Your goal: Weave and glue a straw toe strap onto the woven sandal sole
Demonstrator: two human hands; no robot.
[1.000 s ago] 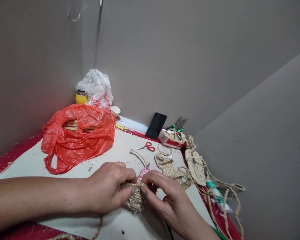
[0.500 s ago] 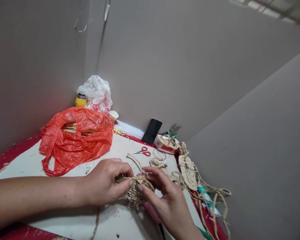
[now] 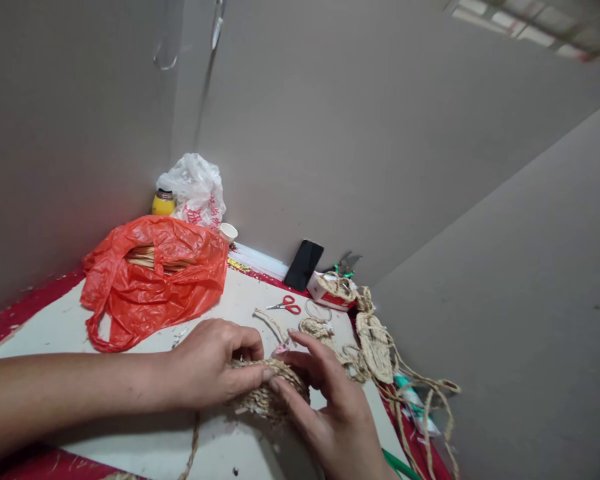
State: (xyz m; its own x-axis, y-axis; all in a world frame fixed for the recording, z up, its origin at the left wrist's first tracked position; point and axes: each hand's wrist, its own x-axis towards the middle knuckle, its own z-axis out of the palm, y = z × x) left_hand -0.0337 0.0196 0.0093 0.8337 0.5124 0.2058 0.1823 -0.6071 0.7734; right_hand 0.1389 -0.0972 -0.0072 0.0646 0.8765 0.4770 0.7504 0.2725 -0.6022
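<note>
Both hands meet on a small woven straw piece (image 3: 267, 393) low on the white table (image 3: 220, 313). My left hand (image 3: 210, 365) curls over its left side, thumb and fingers pinching the weave. My right hand (image 3: 325, 407) presses against its right side, fingers bent round the rim. A loose braided straw cord (image 3: 193, 447) trails from the piece toward the near edge. A pink-handled tool (image 3: 281, 348) lies just behind the fingers.
An orange plastic bag (image 3: 150, 280) with straw stalks lies at the left. Behind it stand a white bag (image 3: 195, 190), a yellow bottle (image 3: 163, 202) and a paper cup (image 3: 228, 232). Red scissors (image 3: 287, 305), a black phone (image 3: 304, 265) and more woven straw pieces (image 3: 375, 337) lie to the right, by grey walls.
The straw piece has been turned in my hands so its rim faces up. My right hand has shifted slightly lower and its fingers have spread over the rim.
</note>
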